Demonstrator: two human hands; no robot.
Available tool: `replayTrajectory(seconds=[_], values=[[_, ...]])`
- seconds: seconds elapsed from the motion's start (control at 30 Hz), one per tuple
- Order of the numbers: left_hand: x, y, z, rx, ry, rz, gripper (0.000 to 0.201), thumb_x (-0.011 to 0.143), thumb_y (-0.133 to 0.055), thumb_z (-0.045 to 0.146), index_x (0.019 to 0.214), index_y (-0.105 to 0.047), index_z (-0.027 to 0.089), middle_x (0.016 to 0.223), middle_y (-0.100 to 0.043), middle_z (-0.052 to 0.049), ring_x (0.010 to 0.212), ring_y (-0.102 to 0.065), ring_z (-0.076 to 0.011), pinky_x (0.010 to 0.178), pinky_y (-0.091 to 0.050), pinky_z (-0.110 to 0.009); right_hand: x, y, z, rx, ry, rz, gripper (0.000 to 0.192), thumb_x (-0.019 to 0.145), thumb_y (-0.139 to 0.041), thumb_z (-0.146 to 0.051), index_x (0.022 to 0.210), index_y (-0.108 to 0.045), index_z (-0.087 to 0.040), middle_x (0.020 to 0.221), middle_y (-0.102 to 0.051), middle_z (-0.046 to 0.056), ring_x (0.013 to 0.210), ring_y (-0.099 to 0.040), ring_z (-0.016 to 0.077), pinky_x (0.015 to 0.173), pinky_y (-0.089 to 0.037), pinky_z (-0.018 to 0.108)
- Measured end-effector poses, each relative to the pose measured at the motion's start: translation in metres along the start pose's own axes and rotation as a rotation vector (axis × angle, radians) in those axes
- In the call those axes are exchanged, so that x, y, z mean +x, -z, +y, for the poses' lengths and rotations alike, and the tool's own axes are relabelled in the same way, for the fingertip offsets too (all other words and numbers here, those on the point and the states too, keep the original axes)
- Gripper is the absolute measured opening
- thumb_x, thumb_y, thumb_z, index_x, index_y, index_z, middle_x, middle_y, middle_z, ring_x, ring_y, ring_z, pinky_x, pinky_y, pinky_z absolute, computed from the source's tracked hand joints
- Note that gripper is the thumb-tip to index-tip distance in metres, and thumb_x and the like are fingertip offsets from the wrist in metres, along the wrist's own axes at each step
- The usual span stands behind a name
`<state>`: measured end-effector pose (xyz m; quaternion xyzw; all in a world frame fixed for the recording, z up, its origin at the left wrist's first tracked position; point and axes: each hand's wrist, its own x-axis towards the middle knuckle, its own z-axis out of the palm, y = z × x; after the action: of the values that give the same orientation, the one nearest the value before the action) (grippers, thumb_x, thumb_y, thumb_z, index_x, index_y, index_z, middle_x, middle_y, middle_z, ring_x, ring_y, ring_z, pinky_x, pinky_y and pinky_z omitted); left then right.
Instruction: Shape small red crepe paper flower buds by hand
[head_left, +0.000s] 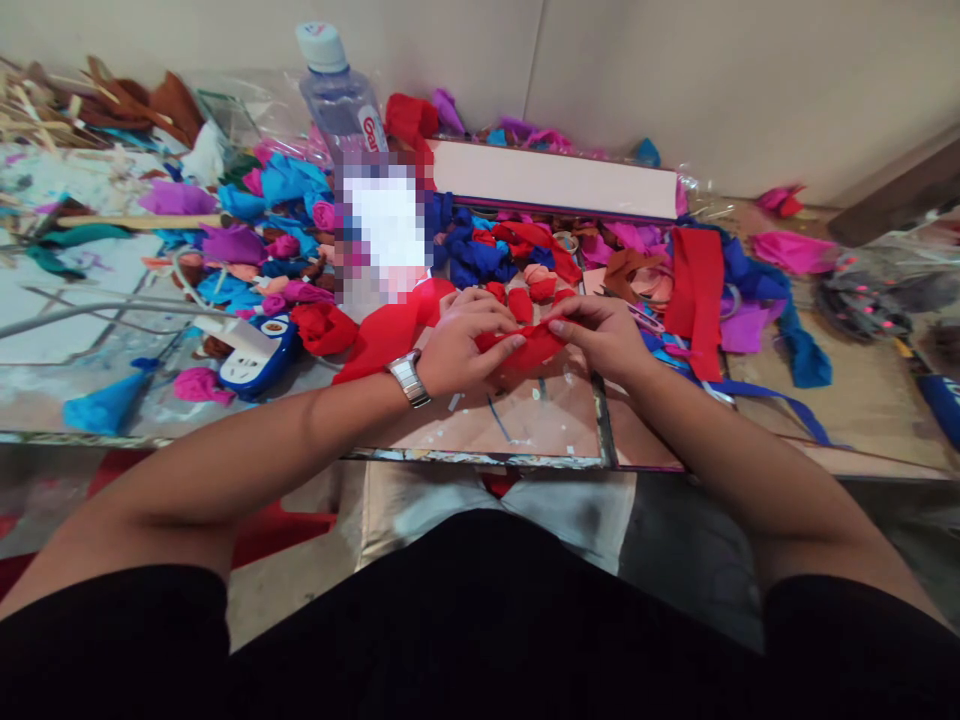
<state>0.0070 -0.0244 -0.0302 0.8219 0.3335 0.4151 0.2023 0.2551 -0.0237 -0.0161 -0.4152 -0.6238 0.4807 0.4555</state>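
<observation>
Both hands, left hand (pixel 461 350) and right hand (pixel 600 335), pinch tight on a half-rolled red cloth strip (pixel 525 350) just in front of the water bottle (pixel 341 100), with finished little cloth rolls (pixel 525 295) piled between them on the counter (pixel 525 420).

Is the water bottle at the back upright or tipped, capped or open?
Upright and capped: the water bottle stands with its white cap on top.
</observation>
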Motion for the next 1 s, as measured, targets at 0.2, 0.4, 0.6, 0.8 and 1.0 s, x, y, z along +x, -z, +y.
replayTrajectory(seconds=[0.2,0.4,0.6,0.8,1.0], values=[[-0.001,-0.001,-0.002,0.013,-0.009,0.012,0.033,0.102,-0.066,0.051,0.091,-0.081,0.024,0.099,-0.082,-0.005,0.110,-0.067,-0.0262,0.106,-0.048,-0.050,-0.001,-0.009,-0.005,0.310,-0.257,0.005,0.044,0.055,-0.107,-0.051,0.079,-0.083,-0.022,0.081,-0.079,-0.001,0.075,-0.070,0.0133,0.075,-0.058,0.026],[0.000,0.000,0.000,0.020,0.011,-0.001,0.034,0.102,-0.065,0.052,0.092,-0.082,0.025,0.102,-0.082,-0.005,0.111,-0.067,-0.0262,0.109,-0.048,-0.050,-0.003,-0.009,-0.012,0.412,-0.417,-0.001,0.045,0.055,-0.107,-0.045,0.078,-0.079,-0.020,0.078,-0.078,-0.001,0.070,-0.069,0.0121,0.071,-0.058,0.025],[0.000,0.000,0.002,0.013,-0.011,0.022,0.031,0.101,-0.067,0.049,0.092,-0.084,0.025,0.101,-0.082,-0.005,0.108,-0.066,-0.0261,0.106,-0.048,-0.050,-0.003,-0.007,-0.010,0.415,-0.474,-0.013,0.049,0.053,-0.107,-0.048,0.075,-0.074,-0.020,0.075,-0.077,-0.001,0.067,-0.069,0.0132,0.068,-0.061,0.027],[0.000,0.001,0.002,0.015,0.009,-0.002,0.031,0.100,-0.066,0.050,0.093,-0.084,0.026,0.102,-0.082,-0.005,0.111,-0.066,-0.0274,0.107,-0.049,-0.052,-0.003,-0.011,-0.006,0.331,-0.314,0.013,0.049,0.056,-0.106,-0.056,0.074,-0.076,-0.020,0.071,-0.074,-0.002,0.063,-0.065,0.0114,0.061,-0.055,0.023],[0.000,0.002,0.002,0.021,0.008,-0.011,0.031,0.100,-0.066,0.050,0.092,-0.083,0.026,0.102,-0.082,-0.006,0.111,-0.066,-0.0274,0.107,-0.048,-0.052,-0.002,-0.011,-0.008,0.403,-0.348,0.019,0.046,0.053,-0.108,-0.051,0.071,-0.078,-0.021,0.072,-0.076,-0.002,0.065,-0.067,0.0106,0.066,-0.058,0.023]])
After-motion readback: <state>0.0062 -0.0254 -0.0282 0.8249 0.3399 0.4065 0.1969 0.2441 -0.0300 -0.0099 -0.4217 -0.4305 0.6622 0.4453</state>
